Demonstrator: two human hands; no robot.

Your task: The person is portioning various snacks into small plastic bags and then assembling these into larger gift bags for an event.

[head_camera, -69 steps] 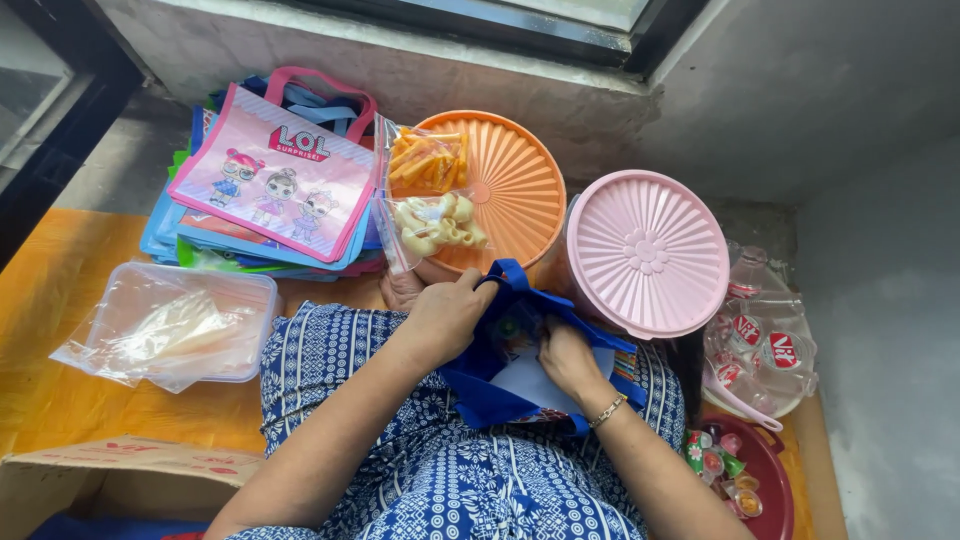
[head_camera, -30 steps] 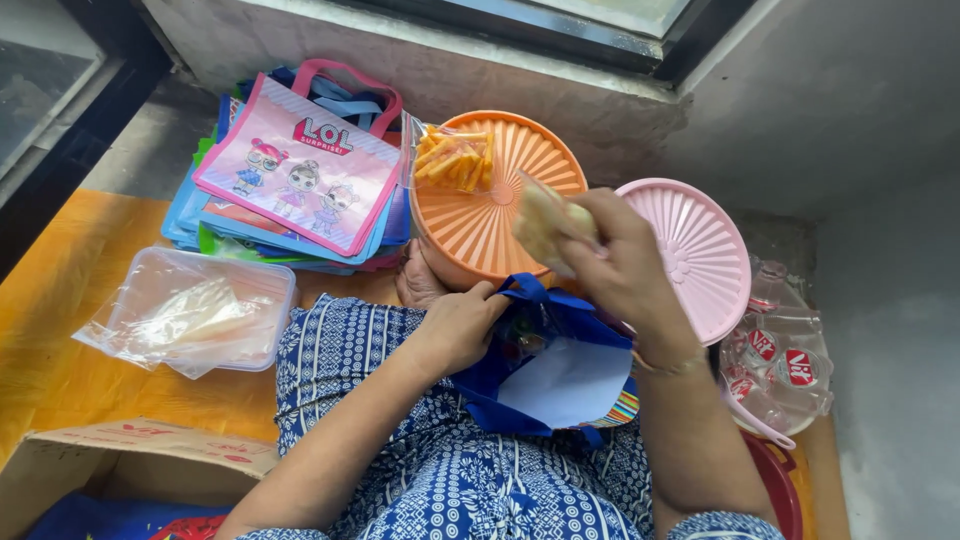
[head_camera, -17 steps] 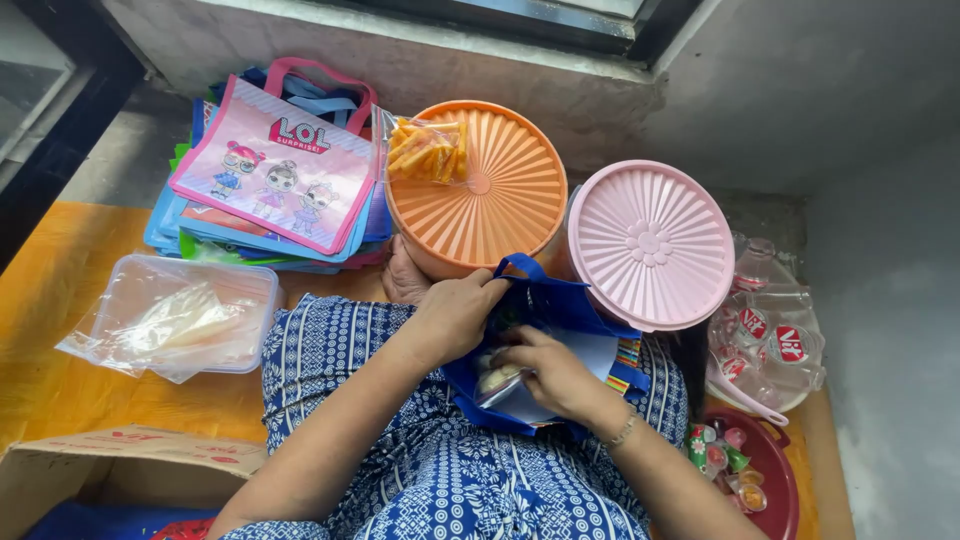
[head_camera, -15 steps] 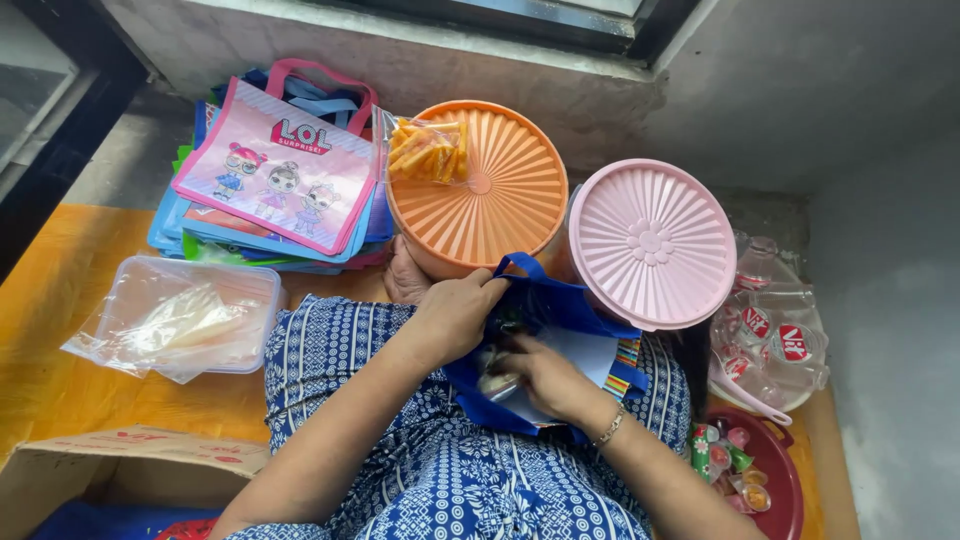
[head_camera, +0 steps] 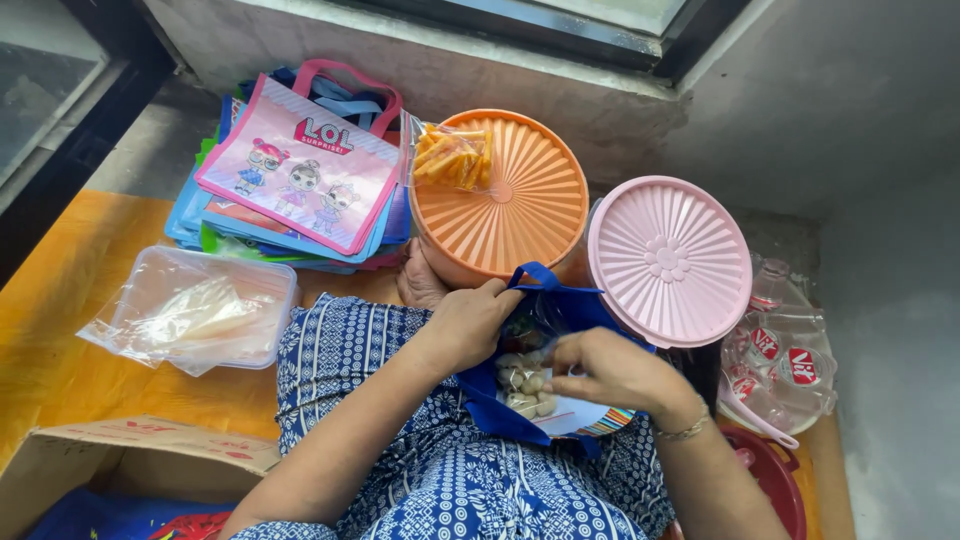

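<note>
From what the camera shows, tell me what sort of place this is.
Probably a home floor corner beneath a window, used for packing party favours: a stack of gift bags, lidded tubs with snack packets, and a yellow floor mat.

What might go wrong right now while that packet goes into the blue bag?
The left hand alone holds the blue bag open; if it slips, the mouth may fold over the snack packet at the right hand. The yellow snack packet lies near the orange lid edge and might slide off.
</note>
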